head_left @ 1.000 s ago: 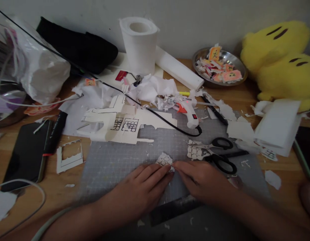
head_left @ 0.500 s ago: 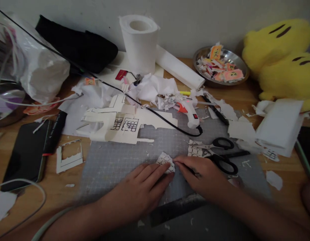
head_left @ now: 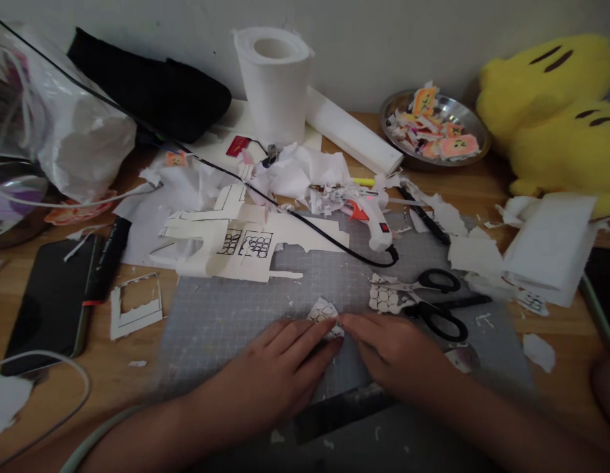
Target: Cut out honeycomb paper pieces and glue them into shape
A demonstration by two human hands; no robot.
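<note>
A small piece of white paper [head_left: 323,310] drawn with black scale-like outlines is over the grey cutting mat [head_left: 226,335]. My left hand [head_left: 285,361] grips it between the thumb below and the fingers on top, covering its lower part. From the right, my right hand [head_left: 384,338] has its thumb and forefinger pinched at the paper's right edge; the exact grip is partly hidden. Just beyond that hand lie black-handled scissors [head_left: 440,320], their blades over another scale-patterned paper piece [head_left: 382,299].
A white glue gun [head_left: 377,230] with a black cord lies behind, beside cut-out drawn card [head_left: 211,256] and paper scraps. Farther back stand a paper roll [head_left: 275,92] and a metal bowl [head_left: 391,131] of scraps. Phones [head_left: 53,295] lie at both sides.
My right hand's fingertips have shifted slightly left, closer to my left forefinger at the paper's edge. My left hand and the paper have hardly moved.
</note>
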